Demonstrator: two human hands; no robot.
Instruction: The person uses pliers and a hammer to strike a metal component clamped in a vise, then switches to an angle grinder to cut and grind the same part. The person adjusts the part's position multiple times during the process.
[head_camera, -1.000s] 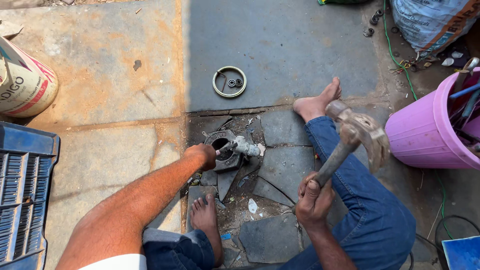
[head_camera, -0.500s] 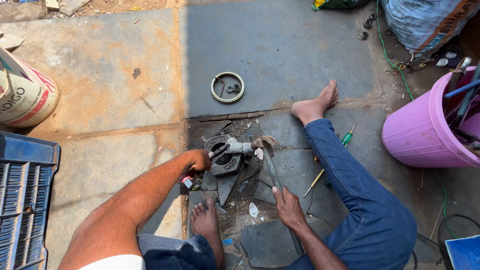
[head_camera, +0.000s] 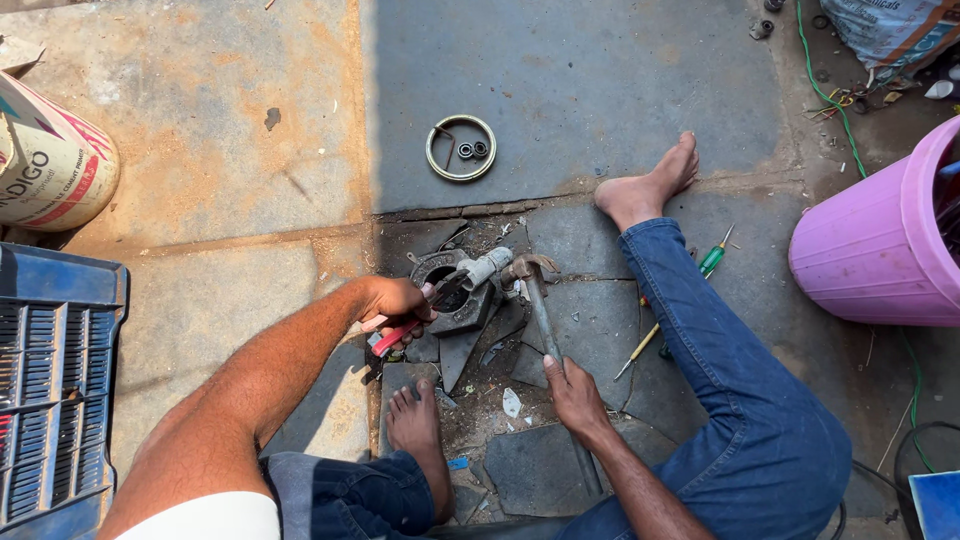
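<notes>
Left hand (head_camera: 398, 301) closed around one pair of red-handled pliers (head_camera: 405, 328), jaws on one dark metal housing (head_camera: 455, 295) lying on broken floor slabs. Right hand (head_camera: 575, 393) wrapped round handle of one hammer (head_camera: 540, 310), head touching housing's pale shaft. Two screwdrivers (head_camera: 712, 259) beside right leg. One metal ring (head_camera: 461, 148) well apart, two small bearings inside. One pink bucket (head_camera: 880, 240), one blue crate (head_camera: 55, 380).

**Both hands closed, arms reaching forward**

The left hand (head_camera: 395, 300) is curled in a fist-like grip, its forearm stretched diagonally forward. The right hand (head_camera: 575, 395) sits lower and nearer the body, fingers wrapped closed, thumb pointing forward, wrist straight.
</notes>
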